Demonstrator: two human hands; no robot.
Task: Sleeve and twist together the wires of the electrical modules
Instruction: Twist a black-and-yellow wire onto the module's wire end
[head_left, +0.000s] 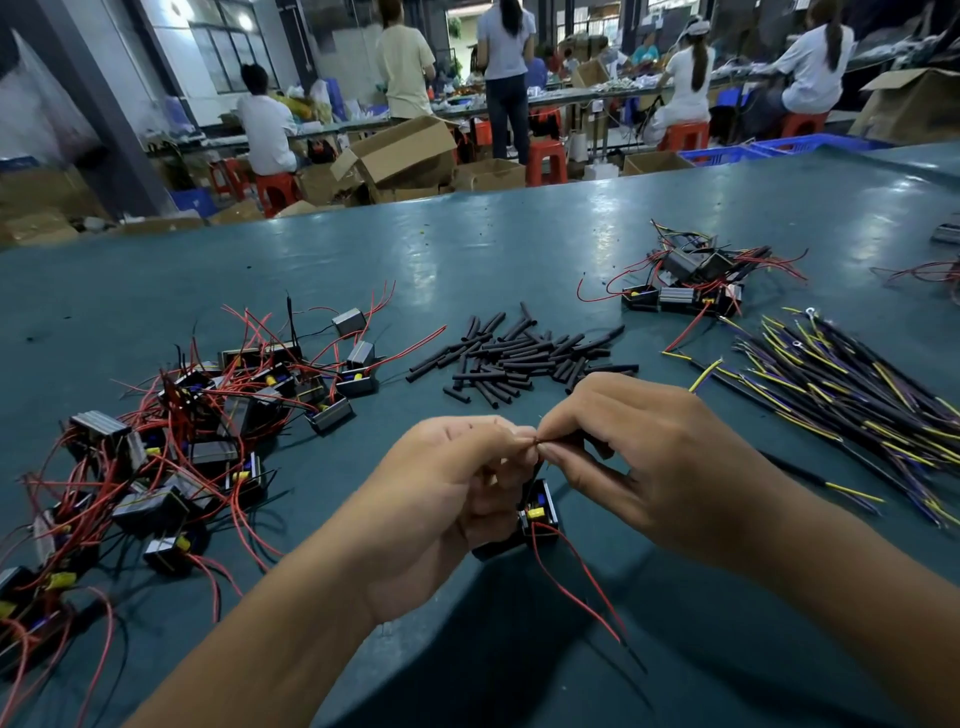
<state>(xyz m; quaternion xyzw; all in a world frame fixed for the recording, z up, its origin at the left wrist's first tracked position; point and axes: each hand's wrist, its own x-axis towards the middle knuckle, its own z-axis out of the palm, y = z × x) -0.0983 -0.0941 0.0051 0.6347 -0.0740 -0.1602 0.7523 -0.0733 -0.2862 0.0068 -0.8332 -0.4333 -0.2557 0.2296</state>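
Two hands pinch wire ends together above one small module, held over the teal surface.

Your left hand (457, 499) and right hand (639, 462) meet fingertip to fingertip, each grip pinching the wire ends (536, 441) of the module (539, 513) that hangs just below them, near your body. Its loose red wire (571, 582) trails down toward you. Black sleeves (524, 358) lie heaped just beyond your hands, unworked modules (208, 431) to the left, yellow-tipped leads (852, 395) to the right. Whether a sleeve is already on is hidden by your fingers. Twisting first could leave the joint bare; a loose pinch may let the strands slip apart.
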